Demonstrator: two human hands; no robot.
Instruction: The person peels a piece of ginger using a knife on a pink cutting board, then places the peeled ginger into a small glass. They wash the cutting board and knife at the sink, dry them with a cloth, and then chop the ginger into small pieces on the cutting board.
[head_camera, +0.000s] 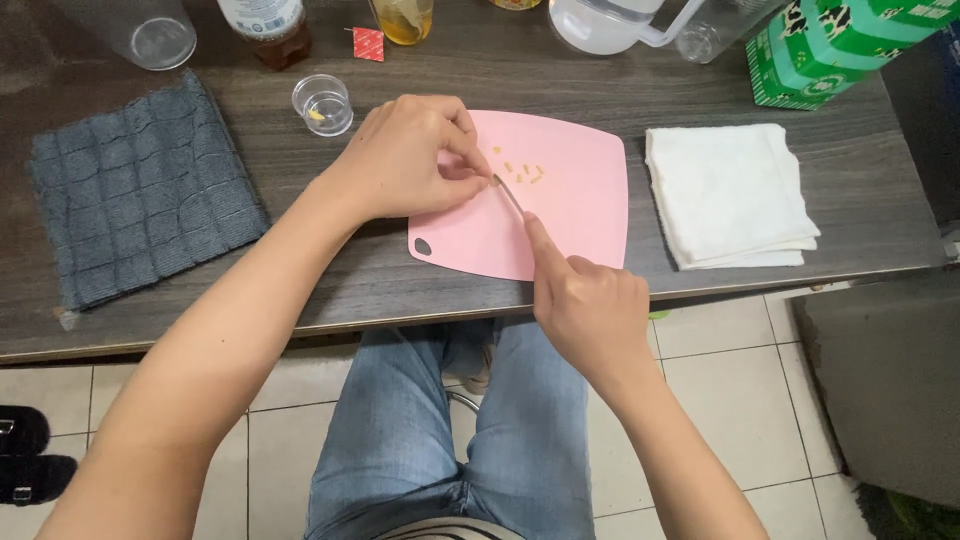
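Observation:
A pink cutting board lies at the table's front edge. Several small yellow-orange pieces sit on its upper middle. My right hand grips a small knife, index finger along its back, the blade tip pointing up-left onto the board. My left hand rests on the board's left part, fingers pinched together right at the blade tip; whatever they hold is too small to make out.
A grey cloth lies at left, a folded white cloth at right. A small clear cup stands behind my left hand. Bottles, a glass, a white jug and a green carton line the back. My knees are under the table.

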